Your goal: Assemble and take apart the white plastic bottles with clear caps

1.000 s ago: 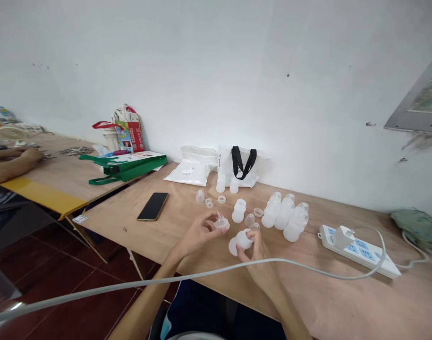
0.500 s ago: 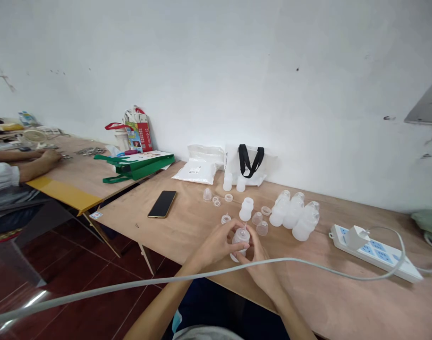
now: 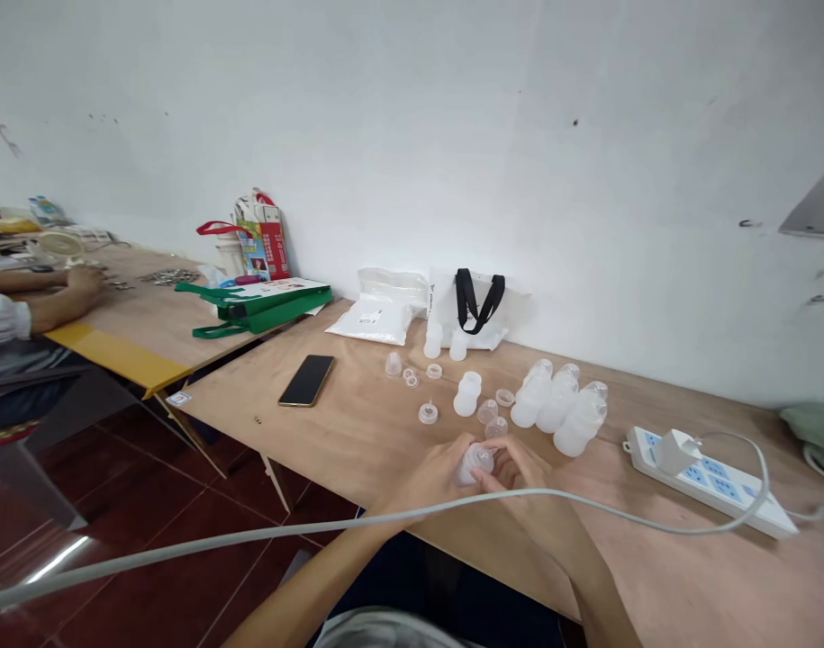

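Both my hands meet over the plywood table [image 3: 357, 441], holding a translucent plastic bottle [image 3: 475, 463] tilted on its side. My left hand [image 3: 431, 474] wraps its near side, and my right hand [image 3: 520, 472] grips its other end. Just beyond my hands lie two small translucent domes [image 3: 496, 427] and a small round fitting [image 3: 428, 413]. An upright translucent bottle [image 3: 466, 394] stands a little further away, and a group of several larger bottles [image 3: 556, 405] stands to its right. Several small rings [image 3: 504, 397] lie among them.
A black smartphone [image 3: 307, 380] lies left of my hands. A white power strip [image 3: 705, 481] sits at right, and a grey cable [image 3: 249, 549] crosses in front of me. White packets [image 3: 371, 322] lean on the wall. A co-worker's hand [image 3: 84, 286] rests at the adjoining table.
My left hand has let go of the small fitting, which now lies on the table. Both hands have closed on the bottle and moved right, and the bottle has tilted over.
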